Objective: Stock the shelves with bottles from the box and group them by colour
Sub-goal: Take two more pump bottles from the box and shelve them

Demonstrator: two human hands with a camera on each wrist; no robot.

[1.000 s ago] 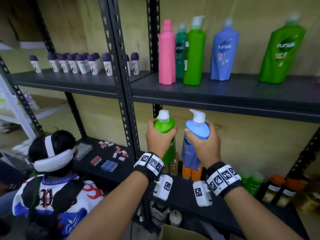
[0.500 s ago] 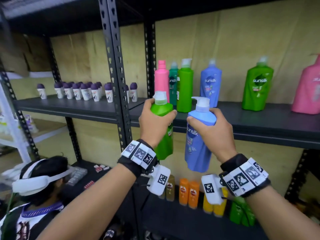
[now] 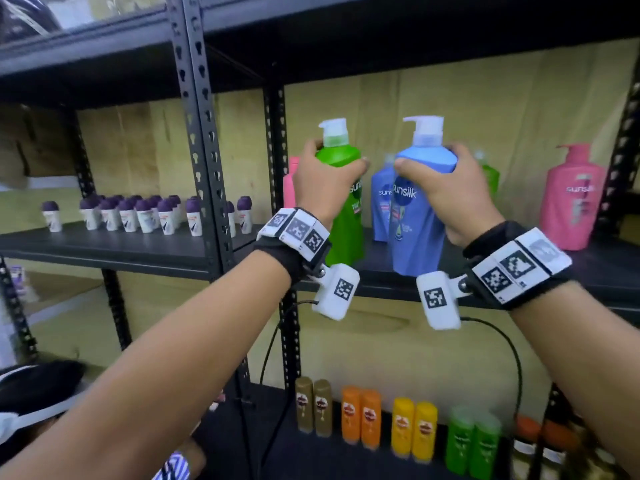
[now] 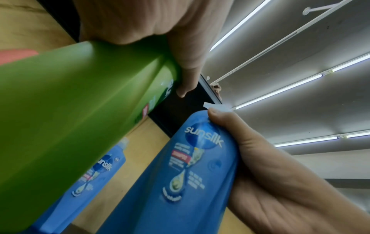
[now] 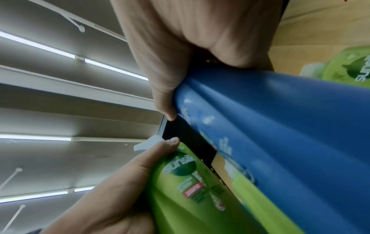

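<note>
Two pump bottles are held up side by side in front of the middle shelf (image 3: 606,268). The left hand (image 3: 320,183) wraps its fingers and thumb round the shoulder of the green bottle (image 3: 341,202), just under its white pump; the right hand (image 3: 446,188) grips the blue bottle (image 3: 414,220) the same way near the top. Both bottles stand roughly upright, close together but not touching, their bases level with the front edge of that shelf; whether they rest on it cannot be told.

On the shelf behind the blue bottle stands a second blue bottle (image 3: 381,206), partly hidden. A shelved green bottle (image 3: 491,174) peeks out beyond the right hand, and a large pink pump bottle (image 3: 571,199) stands farther along towards the shelf's right end. A slim pink bottle (image 3: 289,188) shows behind the left hand.

Left of the shelf's upright post, small purple-capped roll-ons (image 3: 138,213) stand in a cluster. Below the shelf, pairs of gold, orange, yellow and green small bottles (image 3: 398,424) line the bottom shelf.
</note>
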